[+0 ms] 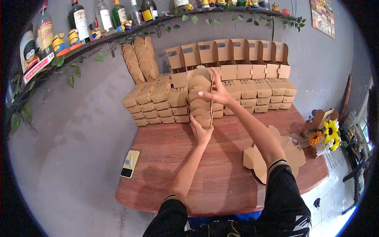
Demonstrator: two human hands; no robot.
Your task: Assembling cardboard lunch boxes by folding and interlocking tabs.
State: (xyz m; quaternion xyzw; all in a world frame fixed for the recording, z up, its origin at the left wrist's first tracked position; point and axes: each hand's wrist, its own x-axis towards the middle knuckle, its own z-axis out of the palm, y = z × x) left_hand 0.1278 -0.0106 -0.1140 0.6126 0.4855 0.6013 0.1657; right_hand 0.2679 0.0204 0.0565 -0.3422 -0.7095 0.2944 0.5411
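Observation:
A tall stack of nested brown cardboard containers (200, 103) stands upright between my hands, in front of the rows of boxes. My left hand (202, 132) is wrapped round its lower end, close to the tabletop. Higher up, my right hand (220, 94) grips its right side, thumb across the front and fingers along the far edge. Whether the stack's base touches the table is hard to make out. Behind it, closed cardboard boxes (282, 86) are piled in several layers. Open boxes with handle slots (237, 49) line up on top of them.
Two more nested stacks (146, 59) lean at the back left. A phone (127, 172) lies on the wooden table (158, 189). Flat cardboard pieces (294, 154) are under my right forearm. Artificial flowers (331, 130) stand at the right edge. A shelf (106, 38) above holds bottles and figurines.

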